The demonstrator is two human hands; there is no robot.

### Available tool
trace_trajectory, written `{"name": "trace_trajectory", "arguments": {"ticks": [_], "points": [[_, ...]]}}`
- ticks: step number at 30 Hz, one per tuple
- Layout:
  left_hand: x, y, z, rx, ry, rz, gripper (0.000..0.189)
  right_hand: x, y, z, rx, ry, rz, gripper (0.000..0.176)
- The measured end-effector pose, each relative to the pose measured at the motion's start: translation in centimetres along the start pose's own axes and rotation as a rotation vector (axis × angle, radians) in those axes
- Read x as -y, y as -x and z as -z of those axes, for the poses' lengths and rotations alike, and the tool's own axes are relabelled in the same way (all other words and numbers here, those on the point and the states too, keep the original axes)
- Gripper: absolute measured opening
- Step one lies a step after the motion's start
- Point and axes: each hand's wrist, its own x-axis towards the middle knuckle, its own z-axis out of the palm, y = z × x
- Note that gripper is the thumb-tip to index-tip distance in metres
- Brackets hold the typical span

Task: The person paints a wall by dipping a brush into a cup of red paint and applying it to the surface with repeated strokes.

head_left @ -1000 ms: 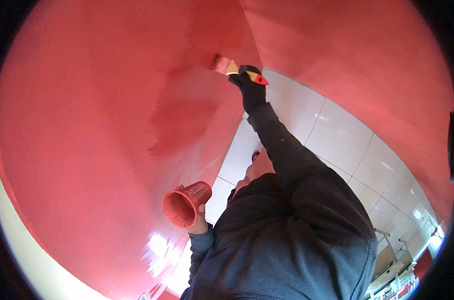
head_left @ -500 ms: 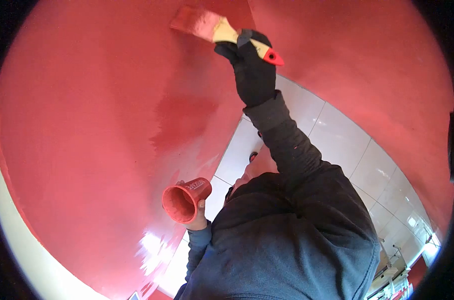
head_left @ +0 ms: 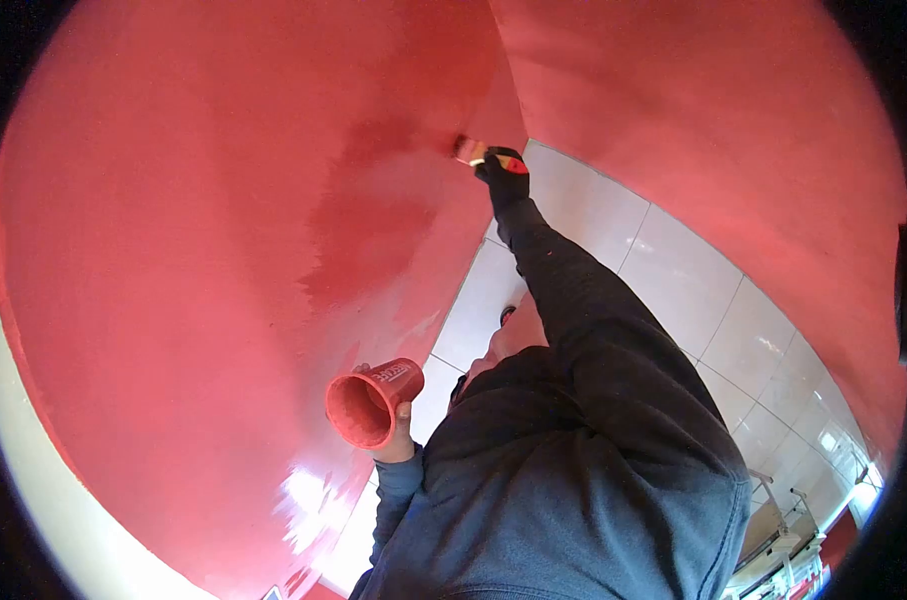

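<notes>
My right hand [head_left: 507, 177], in a black glove, grips a paintbrush [head_left: 478, 153] with a pale handle and a red tip. The bristles meet the red wall [head_left: 203, 220] near its corner, and darker, wet-looking paint [head_left: 368, 225] spreads to their left and below. In my bare left hand [head_left: 400, 440] is a red cup [head_left: 395, 380] with white lettering. The cup tilts so its mouth faces me, and its inside is coated in red. Most of the left fingers are hidden behind the cup.
A second red wall [head_left: 713, 110] joins at the corner on the right. White floor tiles [head_left: 683, 270] lie below, between the walls. Metal-framed items [head_left: 778, 530] stand at the lower right. A pale band [head_left: 48, 480] borders the left wall.
My right hand has carried the paintbrush down and away from me, toward the wall corner. The left hand and cup have hardly moved.
</notes>
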Motion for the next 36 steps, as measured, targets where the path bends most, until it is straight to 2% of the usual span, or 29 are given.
{"name": "trace_trajectory", "arguments": {"ticks": [4,6,7,10,11,13,15,18,19,21,22,24,27,28,29,31,33,35,36], "points": [[0.0,-0.1,0.0,-0.005,0.011,-0.034,0.086,10.6,4.0,-6.1,0.061,-0.181,-0.017,0.017],[0.2,0.1,-0.1,-0.032,0.021,0.007,0.086,14.6,5.7,-6.5,0.201,-0.312,0.021,0.018],[0.2,0.3,-0.1,-0.049,0.033,0.035,0.086,13.8,5.5,-5.5,0.2,-0.311,0.016,0.018],[-0.3,-0.2,-0.3,-0.009,0.005,0.006,0.087,7.3,2.9,-0.8,-0.005,-0.085,0.017,0.021],[-0.3,-0.3,-0.3,-0.01,0.008,0.002,0.087,4.9,2.4,0.4,-0.002,-0.087,0.021,0.021],[-0.4,-0.2,-0.1,0.01,0.022,0.011,0.088,1.4,1.8,1.8,-0.068,-0.011,-0.109,0.02],[-0.3,-0.1,0.2,0.017,0.005,0.025,0.089,3.4,2.2,-0.7,-0.08,0.022,-0.172,0.019],[0.2,0.0,0.4,0.017,0.01,0.03,0.09,7.6,3.3,-4.5,0.058,-0.141,-0.039,0.02],[0.3,0.0,0.5,0.011,0.02,0.029,0.09,9.7,3.8,-5.8,0.058,-0.139,-0.039,0.02],[0.3,0.0,0.3,0.008,0.027,0.028,0.091,14.4,5.0,-8.5,0.212,-0.271,0.039,0.019],[0.2,0.0,0.3,0.006,0.029,0.025,0.091,16.9,5.7,-10.1,0.206,-0.269,0.035,0.019],[0.2,-0.1,0.2,0.004,0.032,0.018,0.089,21.1,6.6,-12.9,0.327,-0.306,0.214,0.019],[0.1,-0.1,0.4,0.019,0.049,0.01,0.088,22.9,7.2,-14.1,0.346,-0.459,0.184,0.02],[0.1,-0.2,0.4,0.037,0.063,0.012,0.087,21.1,6.5,-12.9,0.376,-0.289,0.256,0.021],[0.1,-0.3,0.3,0.04,0.066,0.009,0.087,18.6,5.8,-11.6,0.375,-0.289,0.261,0.021],[-0.2,-0.3,0.3,0.045,0.038,0.019,0.088,13.0,5.0,-8.8,0.206,-0.46,0.034,0.019],[-0.1,-0.1,0.4,0.037,0.045,0.022,0.088,7.9,4.1,-4.3,0.019,-0.429,-0.085,0.019],[0.0,-0.1,0.5,0.033,0.048,0.021,0.088,2.8,2.5,0.4,-0.107,-0.238,-0.123,0.019],[0.1,-0.2,0.4,0.04,0.04,0.023,0.088,1.8,1.9,1.1,-0.11,-0.242,-0.122,0.019]]}}
